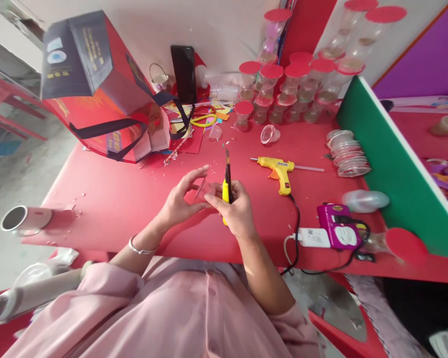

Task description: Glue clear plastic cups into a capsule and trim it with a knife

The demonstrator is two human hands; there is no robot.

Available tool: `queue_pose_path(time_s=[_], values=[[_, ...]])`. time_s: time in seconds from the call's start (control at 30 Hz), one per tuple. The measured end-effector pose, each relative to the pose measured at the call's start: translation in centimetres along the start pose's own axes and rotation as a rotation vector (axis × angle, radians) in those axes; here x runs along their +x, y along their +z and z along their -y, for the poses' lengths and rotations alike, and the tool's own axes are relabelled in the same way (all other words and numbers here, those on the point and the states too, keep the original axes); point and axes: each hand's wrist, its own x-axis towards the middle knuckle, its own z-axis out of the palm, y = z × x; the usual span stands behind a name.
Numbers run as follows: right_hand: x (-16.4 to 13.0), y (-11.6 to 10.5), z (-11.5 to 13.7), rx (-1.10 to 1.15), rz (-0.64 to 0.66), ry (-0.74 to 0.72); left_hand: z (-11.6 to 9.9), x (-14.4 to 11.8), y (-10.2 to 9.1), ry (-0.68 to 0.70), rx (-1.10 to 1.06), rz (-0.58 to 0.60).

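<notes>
My right hand (237, 206) is wrapped round a yellow and black utility knife (227, 186), its blade pointing away from me. Between my two hands is a small clear plastic cup (205, 189), tipped on its side with the rim toward the left. My left hand (182, 196) curls around that cup with thumb and fingers; their exact contact is partly hidden. Fingertips of my right hand come close to the cup's other end. To the right lies a yellow hot glue gun (280, 171) with a clear glue stick in its back.
Red-capped hourglass-shaped cups (272, 79) are stacked at the back. A big red and navy bag (97, 89) stands left of a black phone (184, 74). On the right are stacked clear lids (348, 153), a purple power adapter (338, 226), cables and a green divider (395, 164).
</notes>
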Motion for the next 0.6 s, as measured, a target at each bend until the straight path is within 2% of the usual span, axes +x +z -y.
queue_pose_path(time_s=[0.13, 0.23, 0.33, 0.6], values=[[0.02, -0.14, -0.24, -0.025, -0.048, -0.015, -0.13, 0.01, -0.82, -0.249, -0.292, 0.095], [-0.05, -0.19, -0.22, -0.080, -0.053, -0.022, -0.09, 0.30, -1.00, -0.382, -0.412, 0.015], [-0.11, -0.16, -0.23, -0.120, -0.057, -0.022, -0.14, 0.67, -0.80, -0.434, -0.392, -0.114], [-0.22, -0.05, -0.36, -0.190, -0.062, -0.055, -0.25, 0.65, -1.01, -0.464, -0.373, -0.116]])
